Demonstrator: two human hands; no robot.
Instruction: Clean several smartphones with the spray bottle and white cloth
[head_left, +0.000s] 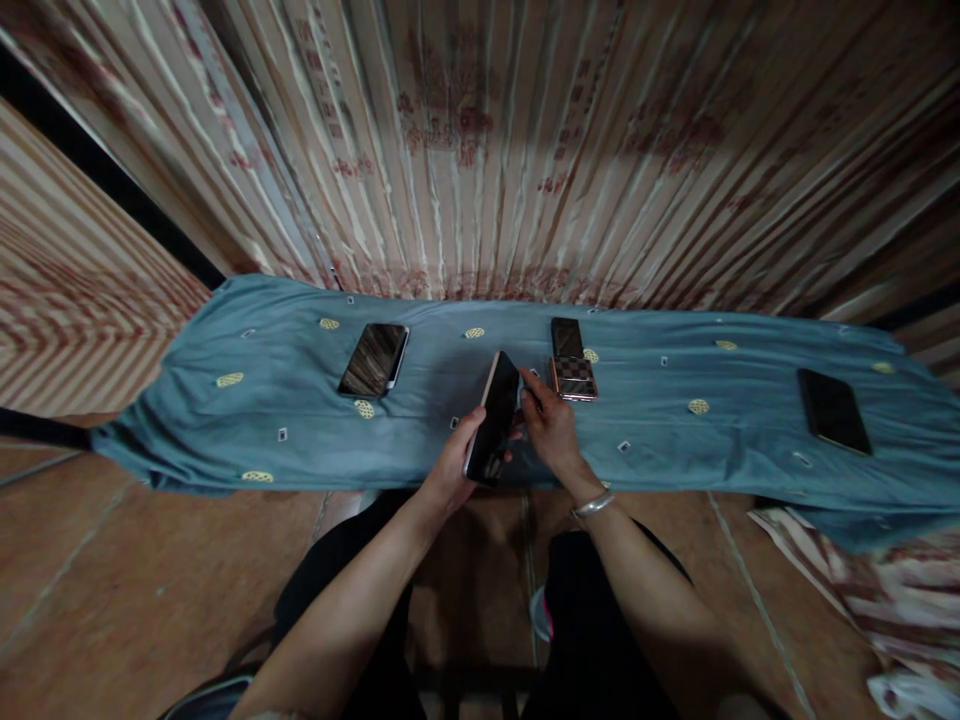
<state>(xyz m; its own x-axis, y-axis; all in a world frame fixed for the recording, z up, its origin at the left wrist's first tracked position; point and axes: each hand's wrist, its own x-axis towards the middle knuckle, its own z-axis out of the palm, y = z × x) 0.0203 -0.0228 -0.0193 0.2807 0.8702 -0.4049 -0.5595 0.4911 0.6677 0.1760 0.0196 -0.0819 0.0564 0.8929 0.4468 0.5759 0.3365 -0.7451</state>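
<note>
A dark-screened smartphone (495, 420) with a pale edge is held tilted above the near side of the cloth. My left hand (456, 455) is closed around its lower part, thumb on the left edge and fingertips showing at the right. My right hand (551, 425), a silver bangle at the wrist, is closed at the phone's upper right edge. Its index fingertip appears to touch that edge; the other fingers are curled and partly hidden. Just beyond the right hand lie a checkered-and-mirrored flip phone (573, 380) and a small dark rectangular device (566, 337).
A blue patterned cloth (420, 445) covers the long, narrow surface. Toward its left lies a dark phone (371, 360) over another pale-edged one. Another black phone (834, 411) lies at the far right. A pleated curtain (480, 200) hangs behind; tiled floor (187, 570) shows below.
</note>
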